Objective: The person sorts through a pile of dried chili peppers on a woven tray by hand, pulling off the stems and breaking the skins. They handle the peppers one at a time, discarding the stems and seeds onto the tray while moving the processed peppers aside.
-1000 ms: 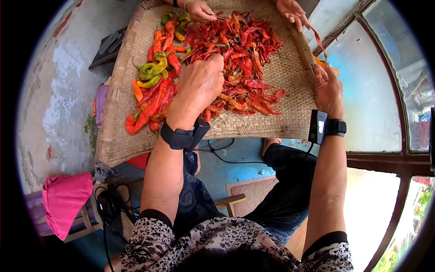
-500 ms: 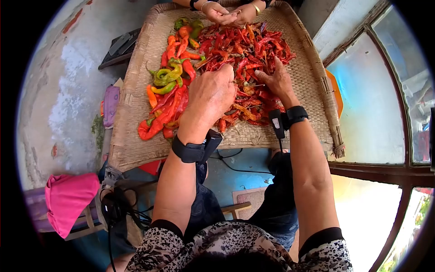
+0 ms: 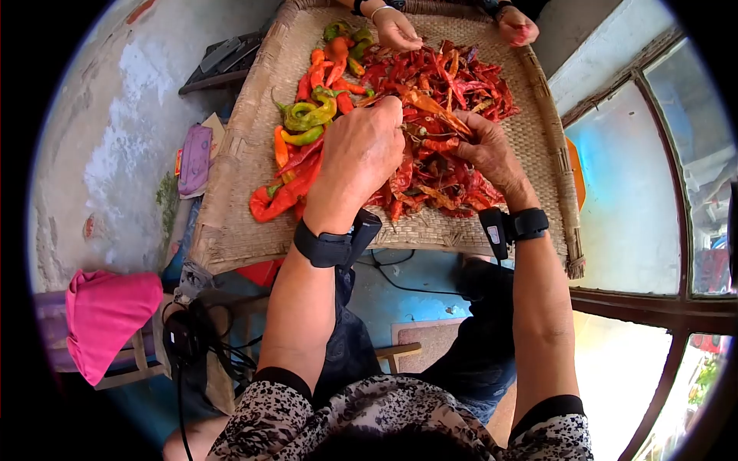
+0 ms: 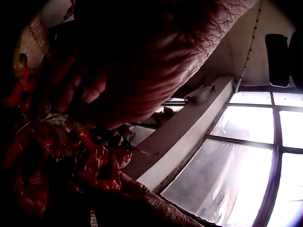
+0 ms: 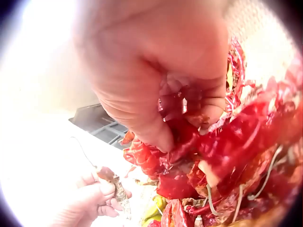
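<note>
Wrinkled, glossy dried chillies (image 3: 442,154) lie on a rough woven tray (image 3: 231,223).

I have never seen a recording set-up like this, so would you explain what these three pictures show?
No machine: a person works bare-handed, wearing three cameras. The wide picture comes from the head, looking down; the two close ones come from black wrist bands, one at each hand. On the woven straw tray lie a heap of dried red chillies and a row of fresh green and orange peppers. The left hand and right hand hold one long dried orange-red chilli between them. Another person's hands are at the far edge.
</note>
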`<state>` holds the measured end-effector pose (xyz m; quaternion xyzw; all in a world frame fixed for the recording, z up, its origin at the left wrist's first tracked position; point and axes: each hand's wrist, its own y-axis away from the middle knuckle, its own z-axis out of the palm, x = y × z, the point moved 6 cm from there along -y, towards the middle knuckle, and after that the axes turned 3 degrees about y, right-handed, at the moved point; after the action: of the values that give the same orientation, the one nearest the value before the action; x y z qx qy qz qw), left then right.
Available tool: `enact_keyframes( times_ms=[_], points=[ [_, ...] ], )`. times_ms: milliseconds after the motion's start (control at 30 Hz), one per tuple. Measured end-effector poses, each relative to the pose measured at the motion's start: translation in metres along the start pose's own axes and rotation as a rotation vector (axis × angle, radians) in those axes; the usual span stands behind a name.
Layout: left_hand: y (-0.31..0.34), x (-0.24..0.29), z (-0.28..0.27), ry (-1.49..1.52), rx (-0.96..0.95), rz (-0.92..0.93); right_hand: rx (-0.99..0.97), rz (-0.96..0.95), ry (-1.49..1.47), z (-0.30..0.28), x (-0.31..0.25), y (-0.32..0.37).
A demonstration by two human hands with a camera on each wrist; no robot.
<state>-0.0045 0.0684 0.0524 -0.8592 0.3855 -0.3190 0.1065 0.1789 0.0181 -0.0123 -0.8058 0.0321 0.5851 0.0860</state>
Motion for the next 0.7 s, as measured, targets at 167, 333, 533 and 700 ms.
enact_keyframes(
  times_ms=[167, 333, 533, 700],
  points=[
    [0.001, 0.007, 0.011, 0.012, -0.02, 0.017, 0.013, 0.0, 0.35, -0.025, -0.013, 0.04],
    [0.0, 0.015, 0.028, -0.041, -0.096, 0.037, 0.132, -0.074, 0.777, -0.053, -0.01, 0.062],
    [-0.003, 0.025, 0.039, -0.031, -0.154, 0.045, 0.231, -0.069, 0.879, -0.063, -0.017, 0.07],
    [-0.002, 0.032, 0.048, -0.017, -0.15, 0.081, 0.372, -0.071, 0.66, -0.078, -0.009, 0.079]
  ],
)
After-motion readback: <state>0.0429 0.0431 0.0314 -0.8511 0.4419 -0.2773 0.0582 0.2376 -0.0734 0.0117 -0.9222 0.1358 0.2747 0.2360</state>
